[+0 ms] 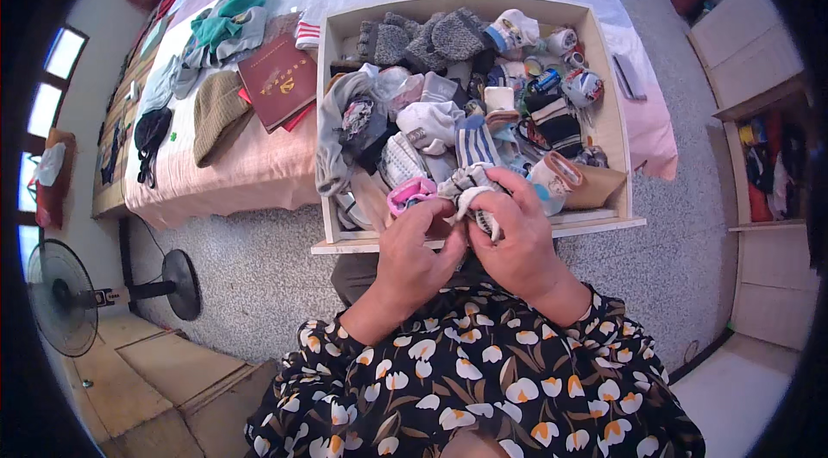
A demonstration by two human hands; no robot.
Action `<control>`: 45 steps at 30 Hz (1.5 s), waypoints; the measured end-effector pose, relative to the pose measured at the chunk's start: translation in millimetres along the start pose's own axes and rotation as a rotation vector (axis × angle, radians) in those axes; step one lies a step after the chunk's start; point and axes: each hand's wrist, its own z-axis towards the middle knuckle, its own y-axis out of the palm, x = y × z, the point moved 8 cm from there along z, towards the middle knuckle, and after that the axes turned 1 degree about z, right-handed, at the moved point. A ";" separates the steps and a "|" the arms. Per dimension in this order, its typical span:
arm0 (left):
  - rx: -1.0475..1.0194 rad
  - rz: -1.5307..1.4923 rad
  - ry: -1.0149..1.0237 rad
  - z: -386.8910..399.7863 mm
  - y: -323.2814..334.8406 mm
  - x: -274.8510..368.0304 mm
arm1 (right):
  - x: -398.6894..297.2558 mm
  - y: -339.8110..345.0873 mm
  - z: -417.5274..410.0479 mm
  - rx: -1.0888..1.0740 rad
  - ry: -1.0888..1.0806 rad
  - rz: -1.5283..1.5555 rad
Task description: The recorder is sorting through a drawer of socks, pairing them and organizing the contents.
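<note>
A wooden drawer [613, 115] full of socks lies before me, its far part over the bed. Near its front edge, my right hand [514, 238] is shut on a white sock with dark stripes [475, 183]. My left hand [424, 244] is beside it, thumb and fingers at the near end of the same sock; whether they pinch it is hard to tell. A pink rolled item [411, 193] is just beyond my left hand. Blue-and-white striped socks [477, 141], a white sock [430, 125] and gray knitted items [420, 41] fill the drawer, with a blue battery-like cylinder [544, 81] at the right.
On the bed [284, 180] left of the drawer are a tan knit hat [220, 115], dark red booklets [278, 79], green cloth [223, 21] and a black item with straps [152, 134]. A standing fan [63, 296] is at the left. Open shelving [770, 225] stands right.
</note>
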 end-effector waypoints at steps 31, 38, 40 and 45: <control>-0.168 -1.316 -0.694 -4.3 32.0 -26.5 | 22.0 19.6 -11.9 -0.397 0.436 1.286; 0.280 -1.171 -0.561 0.9 12.5 -52.7 | 23.2 18.6 -12.2 -0.188 0.345 0.423; 0.294 -1.162 -0.555 2.0 11.7 -55.7 | 12.2 14.6 -11.4 -0.156 0.262 0.337; 0.346 -1.131 -0.576 0.5 11.2 -61.2 | 8.6 16.5 -6.4 -0.134 0.242 0.282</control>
